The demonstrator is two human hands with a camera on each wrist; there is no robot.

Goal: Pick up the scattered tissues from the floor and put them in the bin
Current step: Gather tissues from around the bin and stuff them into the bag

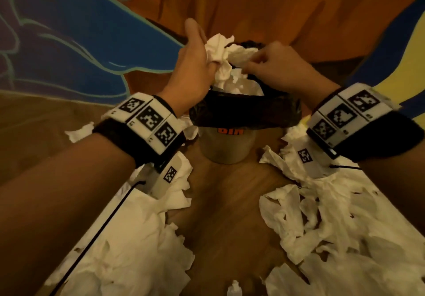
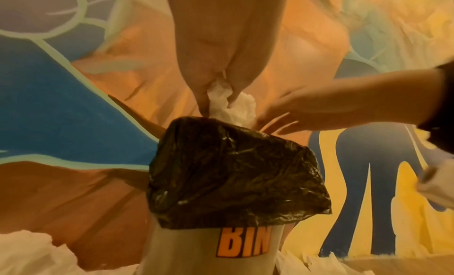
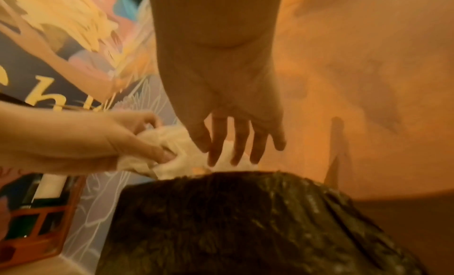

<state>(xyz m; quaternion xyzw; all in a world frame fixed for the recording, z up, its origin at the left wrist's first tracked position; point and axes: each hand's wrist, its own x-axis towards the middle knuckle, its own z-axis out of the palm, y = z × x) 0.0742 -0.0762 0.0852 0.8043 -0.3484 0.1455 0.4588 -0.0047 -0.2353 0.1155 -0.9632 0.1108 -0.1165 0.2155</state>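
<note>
A pale bin marked "BIN" in orange stands on the wooden floor, lined with a black bag. White tissues fill its mouth. My left hand grips a crumpled wad of tissue just above the opening. My right hand hangs over the bin from the right, its straight fingers touching the tissues on top. Heaps of loose tissues lie on the floor at the left and right.
A painted wall rises right behind the bin. A strip of bare wood floor runs between the two heaps. One tissue lies apart at the left. An orange crate stands low by the wall.
</note>
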